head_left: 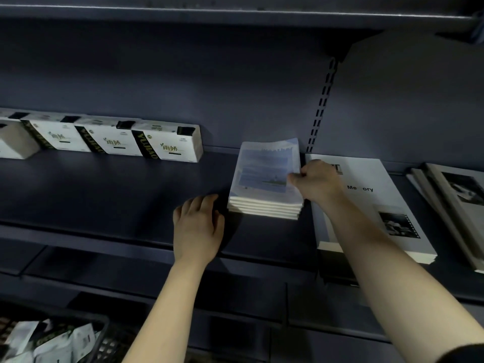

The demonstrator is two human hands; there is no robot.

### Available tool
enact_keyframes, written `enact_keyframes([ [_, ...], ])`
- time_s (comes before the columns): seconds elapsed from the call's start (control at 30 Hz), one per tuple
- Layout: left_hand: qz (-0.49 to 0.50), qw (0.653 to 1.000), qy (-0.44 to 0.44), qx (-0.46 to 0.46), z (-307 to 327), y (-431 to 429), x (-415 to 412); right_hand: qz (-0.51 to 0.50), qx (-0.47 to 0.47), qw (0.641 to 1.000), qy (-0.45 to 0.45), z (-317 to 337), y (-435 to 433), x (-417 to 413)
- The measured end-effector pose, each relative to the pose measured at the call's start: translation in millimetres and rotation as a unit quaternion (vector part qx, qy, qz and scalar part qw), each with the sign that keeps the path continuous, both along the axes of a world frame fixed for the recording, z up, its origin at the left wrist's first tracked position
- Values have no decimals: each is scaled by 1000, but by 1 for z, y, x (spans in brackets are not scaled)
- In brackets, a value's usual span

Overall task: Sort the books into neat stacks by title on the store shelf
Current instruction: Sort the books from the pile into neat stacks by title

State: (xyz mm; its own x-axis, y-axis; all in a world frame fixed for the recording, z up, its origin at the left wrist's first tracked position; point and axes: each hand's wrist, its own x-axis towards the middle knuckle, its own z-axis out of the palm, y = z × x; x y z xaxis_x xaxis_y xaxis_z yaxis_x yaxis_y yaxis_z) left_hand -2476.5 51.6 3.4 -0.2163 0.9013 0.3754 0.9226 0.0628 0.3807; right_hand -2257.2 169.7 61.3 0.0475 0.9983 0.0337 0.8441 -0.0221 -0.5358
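A stack of several pale blue-covered books (264,176) lies on the dark shelf (117,195), near its middle. My right hand (315,183) grips the stack's right edge, its fingers curled round the top books. My left hand (197,226) lies flat on the shelf just left of the stack's front corner, fingers straight and apart from the books. Right of the stack lies a white stack with "Memory" on its cover (377,205), partly hidden by my right forearm. Grey books with a black-and-white photo (455,203) lie at the far right.
White packs with green print (115,140) stand in a row at the back left of the shelf. A slotted upright (320,106) runs up the back wall behind the books. Below at the left, a dark basket (52,339) holds more packs.
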Motion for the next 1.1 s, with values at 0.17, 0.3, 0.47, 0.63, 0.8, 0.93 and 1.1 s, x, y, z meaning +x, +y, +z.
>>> enact_keyframes([
  [0.17, -3, 1000, -3, 0, 1, 0, 0, 4, 2, 999, -35, -3, 2, 0],
  [0.3, -2, 1000, -1, 9, -1, 1, 0, 5, 0, 1000, -20, -2, 2, 1],
  [0.47, -3, 1000, -7, 11, -2, 1, -1, -3, 8, 999, -31, -2, -1, 0],
  [0.63, -4, 1000, -16, 7, -1, 1, 0, -5, 43, 999, -27, 1, -5, -8],
  [0.8, -5, 1000, -15, 1, -1, 1, 0, -10, 60, 998, -26, 2, -3, -12],
  [0.93, -7, 1000, -23, -3, -1, 1, -1, 5, 56, 998, -15, -2, -2, -7],
  [1.1, -25, 998, -22, 57, 14, -1, 10, 37, 108, 993, 29, 3, -12, 15],
])
